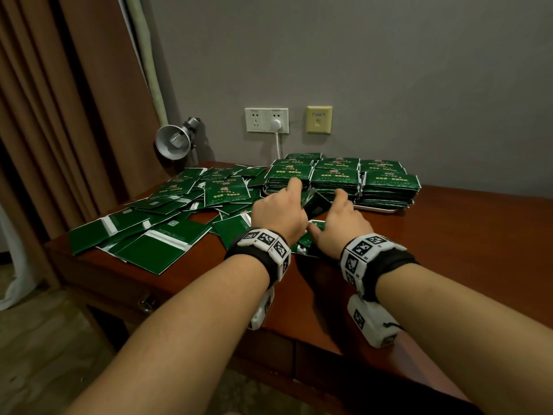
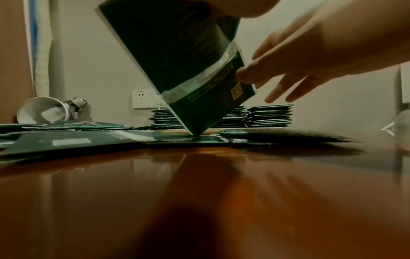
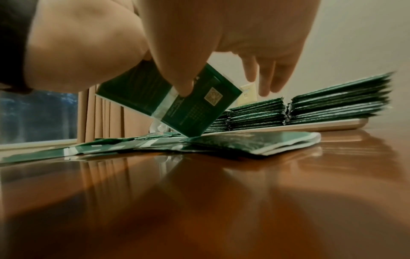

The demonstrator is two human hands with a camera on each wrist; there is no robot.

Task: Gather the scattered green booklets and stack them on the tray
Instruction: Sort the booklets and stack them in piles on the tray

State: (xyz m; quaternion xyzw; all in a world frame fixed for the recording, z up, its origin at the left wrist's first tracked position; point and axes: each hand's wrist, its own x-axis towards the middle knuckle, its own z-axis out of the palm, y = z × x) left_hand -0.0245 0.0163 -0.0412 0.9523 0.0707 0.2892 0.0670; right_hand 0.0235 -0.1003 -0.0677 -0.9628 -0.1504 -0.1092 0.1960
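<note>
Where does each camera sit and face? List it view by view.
Head: above, facing forward-down at the table; both forearms, left hand, right hand.
Left wrist: low over the table, facing the wall; left palm gripping the held booklet, right fingers.
Right wrist: equally low, facing the tray; both hands.
Shared: held booklet, tray stacks.

Dim, warm room light is glaring off the glossy tabletop (image 2: 199, 201), which is mirroring blurred shadows. Both wrist views are looking murky and soft up close; the head view's edges are bowing.
</note>
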